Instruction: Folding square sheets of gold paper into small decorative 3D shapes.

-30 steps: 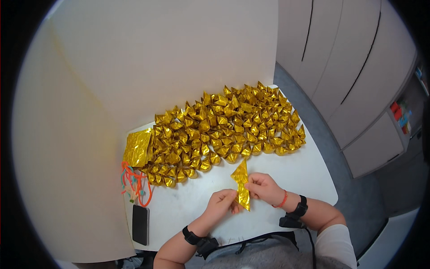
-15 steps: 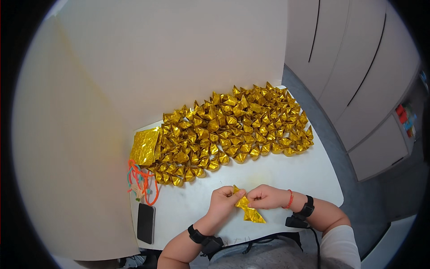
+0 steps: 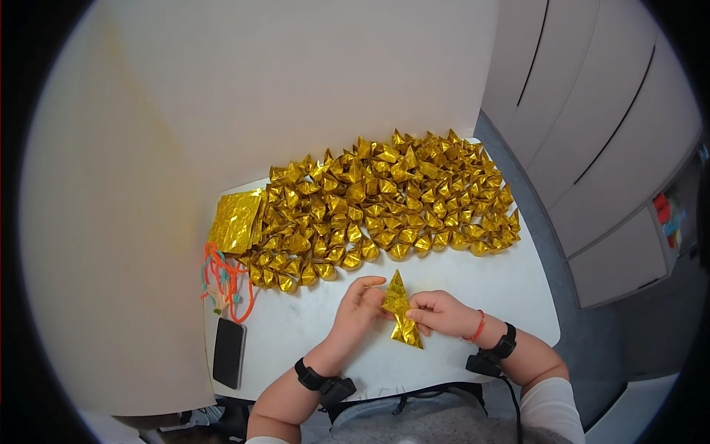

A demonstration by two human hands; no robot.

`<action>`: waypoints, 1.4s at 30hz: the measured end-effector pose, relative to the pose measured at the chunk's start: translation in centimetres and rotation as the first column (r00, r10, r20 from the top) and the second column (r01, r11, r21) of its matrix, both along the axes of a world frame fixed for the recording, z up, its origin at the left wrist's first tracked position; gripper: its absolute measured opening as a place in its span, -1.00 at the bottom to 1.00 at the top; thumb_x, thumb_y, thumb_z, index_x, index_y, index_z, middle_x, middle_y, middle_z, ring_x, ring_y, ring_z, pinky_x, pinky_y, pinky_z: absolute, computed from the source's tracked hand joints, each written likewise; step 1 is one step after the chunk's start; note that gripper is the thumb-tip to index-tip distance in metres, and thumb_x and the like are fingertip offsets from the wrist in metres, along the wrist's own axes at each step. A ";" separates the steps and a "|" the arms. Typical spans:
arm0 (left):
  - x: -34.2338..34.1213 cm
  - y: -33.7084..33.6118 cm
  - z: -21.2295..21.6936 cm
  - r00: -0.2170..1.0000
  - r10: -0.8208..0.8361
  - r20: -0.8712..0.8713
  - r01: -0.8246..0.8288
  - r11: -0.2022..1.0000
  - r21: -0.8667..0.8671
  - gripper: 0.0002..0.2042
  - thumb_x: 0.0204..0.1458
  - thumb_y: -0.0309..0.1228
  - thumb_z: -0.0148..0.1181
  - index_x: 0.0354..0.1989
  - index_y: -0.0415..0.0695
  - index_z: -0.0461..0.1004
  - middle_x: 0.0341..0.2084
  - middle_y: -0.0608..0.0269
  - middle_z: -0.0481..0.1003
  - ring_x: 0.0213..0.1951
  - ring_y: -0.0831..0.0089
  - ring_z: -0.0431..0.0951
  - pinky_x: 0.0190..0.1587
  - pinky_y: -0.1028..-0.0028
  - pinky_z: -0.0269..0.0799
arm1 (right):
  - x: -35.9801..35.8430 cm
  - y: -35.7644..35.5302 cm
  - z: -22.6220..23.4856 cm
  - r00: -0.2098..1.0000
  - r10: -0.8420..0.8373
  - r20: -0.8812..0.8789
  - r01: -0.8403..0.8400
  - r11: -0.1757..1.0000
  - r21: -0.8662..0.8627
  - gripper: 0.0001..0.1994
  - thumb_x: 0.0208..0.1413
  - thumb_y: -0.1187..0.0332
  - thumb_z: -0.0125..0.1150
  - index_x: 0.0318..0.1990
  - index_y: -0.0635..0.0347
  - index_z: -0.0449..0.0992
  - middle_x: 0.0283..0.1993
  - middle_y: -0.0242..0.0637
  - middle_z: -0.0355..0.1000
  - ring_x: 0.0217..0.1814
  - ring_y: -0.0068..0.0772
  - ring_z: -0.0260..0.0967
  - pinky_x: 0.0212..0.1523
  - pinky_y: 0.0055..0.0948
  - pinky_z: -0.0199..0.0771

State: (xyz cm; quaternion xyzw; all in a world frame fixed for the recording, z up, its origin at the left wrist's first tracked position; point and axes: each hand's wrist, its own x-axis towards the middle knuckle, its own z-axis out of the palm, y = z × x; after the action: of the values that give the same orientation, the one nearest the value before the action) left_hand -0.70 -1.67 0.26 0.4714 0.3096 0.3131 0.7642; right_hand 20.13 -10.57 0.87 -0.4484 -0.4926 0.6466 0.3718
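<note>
The left hand (image 3: 355,311) and right hand (image 3: 441,312) each pinched the folded gold foil piece (image 3: 399,318) between them, just above the white surface (image 3: 473,277) near its front edge. Each grip was pressed together on the foil. Rows of folded gold foil shapes (image 3: 384,200) covered the far half of the surface. At its left side lay a stack of gold foil sheets (image 3: 235,220), orange cords (image 3: 225,281) and a black phone (image 3: 228,352). Grey cabinets (image 3: 592,133) stood to the right.

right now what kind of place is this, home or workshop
Most likely a small craft desk indoors; home or workshop cannot be told. A white table against a plain wall holds a mass of folded gold foil pieces, a stack of gold sheets, with grey cabinets alongside.
</note>
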 end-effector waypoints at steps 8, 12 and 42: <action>0.8 -0.6 -0.4 0.995 -0.081 -0.050 0.084 0.994 0.068 -0.53 0.16 -0.64 0.20 0.20 -0.18 0.18 -0.13 0.16 0.54 -0.20 0.54 0.58 -0.23 0.54 0.53 | -0.7 -0.1 0.3 0.977 -0.197 0.078 0.200 0.979 -0.030 -0.87 0.27 0.44 0.19 -0.14 0.23 0.36 -0.46 -0.42 0.42 -0.56 -0.68 0.33 -0.56 -0.60 0.30; 0.8 -0.9 -0.9 0.998 0.031 -0.060 -0.026 0.995 0.091 -0.55 0.14 -0.63 0.23 0.17 -0.20 0.20 -0.27 0.20 0.53 -0.40 0.65 0.51 -0.42 0.61 0.42 | -0.8 -0.1 0.1 0.972 -0.233 -0.005 0.233 0.972 -0.004 -0.78 0.23 0.51 0.21 -0.05 0.22 0.31 -0.43 -0.41 0.43 -0.52 -0.69 0.35 -0.55 -0.61 0.32; 0.1 0.1 0.7 0.806 0.086 -0.586 0.485 0.472 0.736 -0.72 -0.22 -0.35 0.50 -0.30 0.05 0.57 -0.14 0.51 0.51 -0.03 0.34 0.39 -0.04 0.25 0.14 | -0.2 -1.1 2.3 0.622 -0.178 0.763 -0.345 0.812 0.471 -0.85 -0.06 0.48 0.36 -0.29 0.14 0.58 -0.34 -0.31 0.39 -0.29 -0.23 0.41 -0.29 -0.30 0.49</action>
State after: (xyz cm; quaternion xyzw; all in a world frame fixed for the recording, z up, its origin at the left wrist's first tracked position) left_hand -0.62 -1.55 0.99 0.8901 0.2547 0.1784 0.3332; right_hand 19.92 -11.66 3.13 -0.5226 -0.7963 0.2241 0.2064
